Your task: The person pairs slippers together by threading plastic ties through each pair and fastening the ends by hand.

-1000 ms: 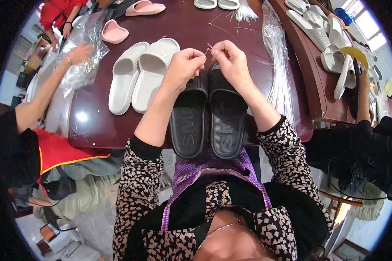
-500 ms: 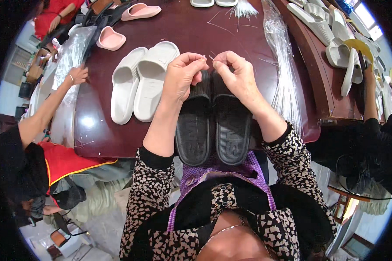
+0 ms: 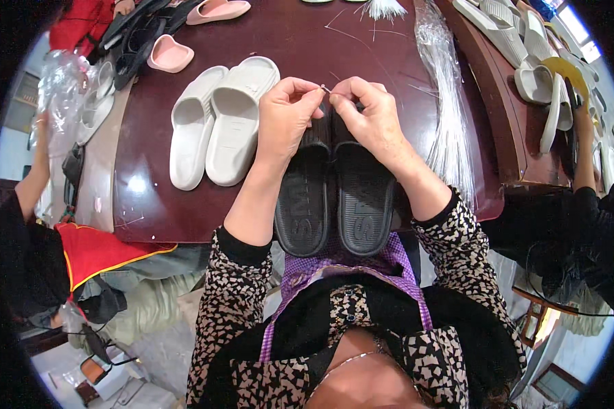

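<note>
Looks like fastening: left hand point(image 3: 286, 117) and right hand point(image 3: 370, 114), fingers narrow, pinching a thin tie point(image 3: 326, 88) beyond the black slides point(image 3: 366, 204). Needs steady twisting next imo.

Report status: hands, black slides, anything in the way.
Left hand and right hand pinching a thin strand. Black slides side by side, partly hidden beneath. Nothing seen blocking either hand.

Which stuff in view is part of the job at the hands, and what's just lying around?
In use:
- Left hand and right hand, nearly meeting
- Thin piece pinched between them, too small to identify
- Black sandals below the hands
- Possibly the white strands, to the right

Lying about:
- White sandals
- Pink sandals
- Grey sandals, upper right
</note>
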`<state>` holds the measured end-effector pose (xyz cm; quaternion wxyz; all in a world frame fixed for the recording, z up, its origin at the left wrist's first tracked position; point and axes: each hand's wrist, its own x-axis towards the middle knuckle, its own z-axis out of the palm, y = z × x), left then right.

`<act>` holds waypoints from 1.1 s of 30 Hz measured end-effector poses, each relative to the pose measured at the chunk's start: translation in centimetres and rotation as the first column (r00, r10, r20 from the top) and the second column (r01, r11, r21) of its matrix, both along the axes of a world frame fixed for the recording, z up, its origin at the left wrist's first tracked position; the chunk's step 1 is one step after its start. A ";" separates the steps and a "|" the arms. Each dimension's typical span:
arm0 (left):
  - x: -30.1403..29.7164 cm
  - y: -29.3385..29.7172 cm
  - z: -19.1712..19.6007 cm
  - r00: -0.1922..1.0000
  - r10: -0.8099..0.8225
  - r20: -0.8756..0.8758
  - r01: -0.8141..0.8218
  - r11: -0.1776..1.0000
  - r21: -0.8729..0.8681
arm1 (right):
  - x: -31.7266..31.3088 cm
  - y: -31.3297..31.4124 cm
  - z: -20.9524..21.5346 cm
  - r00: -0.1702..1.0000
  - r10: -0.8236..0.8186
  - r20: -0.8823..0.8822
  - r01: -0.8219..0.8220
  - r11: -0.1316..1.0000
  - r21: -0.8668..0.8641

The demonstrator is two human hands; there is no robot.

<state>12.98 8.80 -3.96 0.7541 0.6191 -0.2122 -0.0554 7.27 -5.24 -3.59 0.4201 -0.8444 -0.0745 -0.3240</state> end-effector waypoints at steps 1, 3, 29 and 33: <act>0.0 0.0 -0.1 1.000 0.013 0.021 -0.013 1.000 0.012 | 0.0 0.0 -0.1 1.000 -0.012 0.009 0.012 1.000 -0.024; -0.2 -0.1 -0.1 0.999 0.019 0.028 -0.019 1.000 0.012 | -0.1 0.0 0.0 1.000 -0.011 -0.005 0.011 1.000 -0.008; 0.8 0.7 -0.6 0.983 -0.138 -0.122 0.130 0.989 -0.072 | 0.2 0.0 -0.2 0.994 0.105 -0.036 -0.093 0.962 0.256; 0.9 0.7 -0.5 0.980 -0.147 -0.132 0.137 0.987 -0.081 | 0.4 0.0 -0.3 0.993 0.114 -0.013 -0.108 0.963 0.246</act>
